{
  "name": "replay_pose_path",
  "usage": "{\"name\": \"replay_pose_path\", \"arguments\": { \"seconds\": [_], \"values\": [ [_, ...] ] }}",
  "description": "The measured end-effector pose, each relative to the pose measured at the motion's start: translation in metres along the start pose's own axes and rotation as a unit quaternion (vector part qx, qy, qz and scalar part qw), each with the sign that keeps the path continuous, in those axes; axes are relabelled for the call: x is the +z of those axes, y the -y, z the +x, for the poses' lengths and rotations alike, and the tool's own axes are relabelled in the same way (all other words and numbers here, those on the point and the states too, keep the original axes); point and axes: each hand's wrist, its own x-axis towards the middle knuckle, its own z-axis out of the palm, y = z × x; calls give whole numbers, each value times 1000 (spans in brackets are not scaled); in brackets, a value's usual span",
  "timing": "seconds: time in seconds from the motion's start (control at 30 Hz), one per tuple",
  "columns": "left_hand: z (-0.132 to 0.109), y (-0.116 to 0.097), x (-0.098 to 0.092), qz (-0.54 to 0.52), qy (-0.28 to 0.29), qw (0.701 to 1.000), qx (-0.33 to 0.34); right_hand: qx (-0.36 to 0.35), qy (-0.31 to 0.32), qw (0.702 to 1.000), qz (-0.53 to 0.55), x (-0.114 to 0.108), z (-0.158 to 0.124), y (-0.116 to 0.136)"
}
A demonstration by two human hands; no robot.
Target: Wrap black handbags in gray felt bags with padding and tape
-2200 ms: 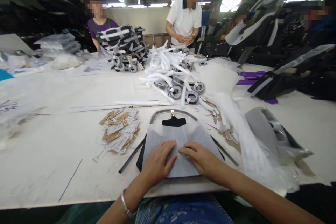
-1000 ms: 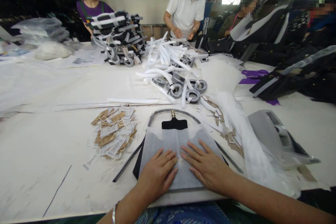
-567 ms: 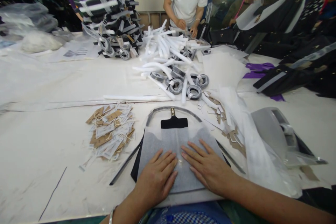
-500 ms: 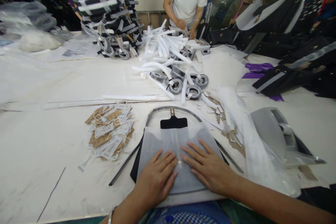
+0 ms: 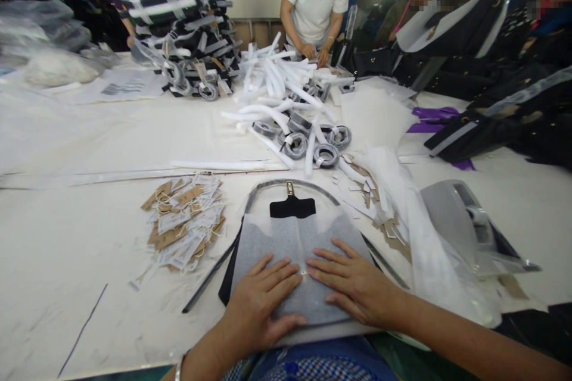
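A black handbag (image 5: 227,280) lies flat before me, mostly covered by a translucent white sheet (image 5: 277,238). My left hand (image 5: 264,292) rests open on the lower left of the sheet, fingers stretched and thumb spread out. On the right half, my right hand (image 5: 353,283) lies flat too, its fingertips close to the left hand's. Between them a small shiny spot shows at the middle. Above the sheet's top edge a black tab (image 5: 292,207) with a gold clasp (image 5: 289,188) is visible. A wrapped handle (image 5: 263,184) arches behind it.
Left of the bag lies a heap of paper tags (image 5: 185,223). White foam tubes (image 5: 279,80) and coiled straps (image 5: 327,156) are piled further back. A plastic-wrapped bag (image 5: 465,220) and crumpled white sheeting (image 5: 420,238) lie to the right. Co-workers stand across the table.
My left thumb has spread away from its fingers toward the lower middle. Both hands stay flat on the sheet, and my right hand has shifted slightly. The view has moved a little.
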Motion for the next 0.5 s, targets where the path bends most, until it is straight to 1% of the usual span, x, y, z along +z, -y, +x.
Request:
{"name": "replay_pose_path", "arguments": {
  "seconds": [0.07, 0.13, 0.2, 0.27, 0.3, 0.37, 0.43, 0.5],
  "values": [
    [3, -3, -8, -19, 63, 998, -11, 3, 7, 1000, 19, -9, 0, 1],
    [6, -6, -16, -38, 102, 994, -29, 11, -16, 1000, 22, -18, 0, 4],
    [8, -7, -23, -70, 115, 990, -47, 11, -85, 996, 1, -26, -2, 10],
    [9, -6, -27, -126, 117, 983, -64, -10, -179, 983, -38, -31, -5, 21],
    [9, -4, -29, -165, 111, 977, -79, -30, -219, 974, -58, -33, -6, 27],
    [10, -1, -30, -263, 66, 951, -148, -74, -262, 958, -86, -35, -9, 42],
    [12, 1, -29, -342, -6, 908, -242, -115, -267, 951, -108, -35, -10, 56],
    [14, 3, -27, -374, -67, 870, -314, -145, -256, 947, -132, -32, -7, 66]
  ]
}}
